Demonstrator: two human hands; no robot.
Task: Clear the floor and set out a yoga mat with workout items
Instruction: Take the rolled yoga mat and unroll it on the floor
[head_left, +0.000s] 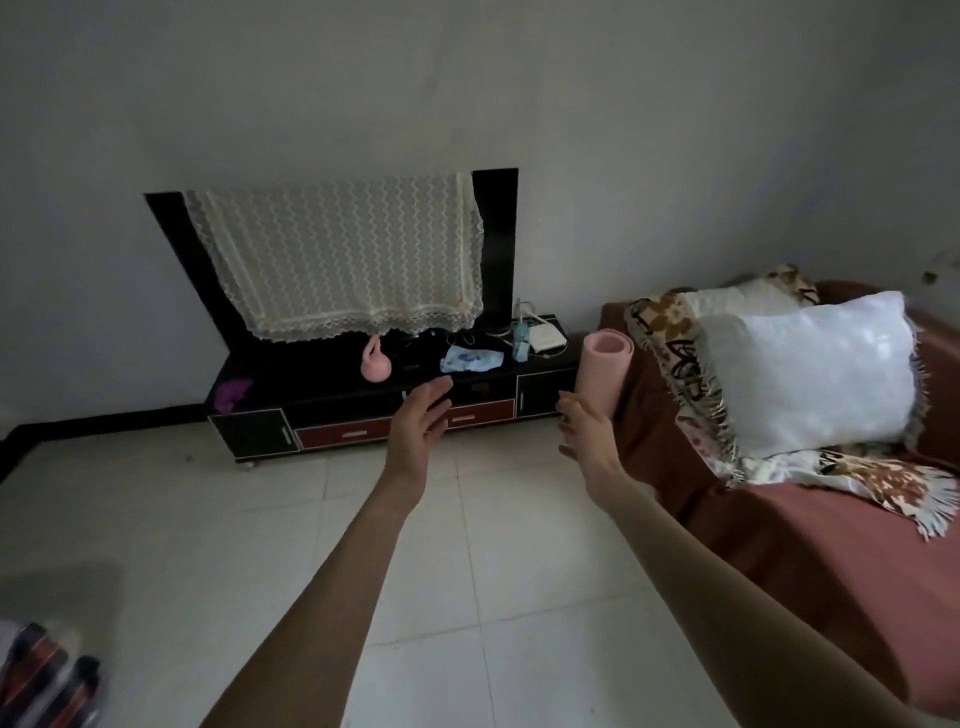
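Note:
A rolled pink yoga mat (603, 370) stands upright against the end of the reddish-brown sofa (810, 540). My right hand (584, 434) is stretched out just below and left of the roll, fingers apart, close to its lower side; actual contact is unclear. My left hand (420, 421) is extended further left, open and empty, in front of the black TV cabinet (363, 410). A pink kettlebell (376, 361) sits on the cabinet top. The pale tiled floor (311, 519) is bare beneath my arms.
A TV (493, 244) draped with a cream lace cloth (337, 260) stands on the cabinet, with a blue-white packet (470, 359), a bottle and a white box (543, 334). A white pillow (810, 369) and patterned blanket lie on the sofa. Dark blurred objects (47, 680) sit bottom left.

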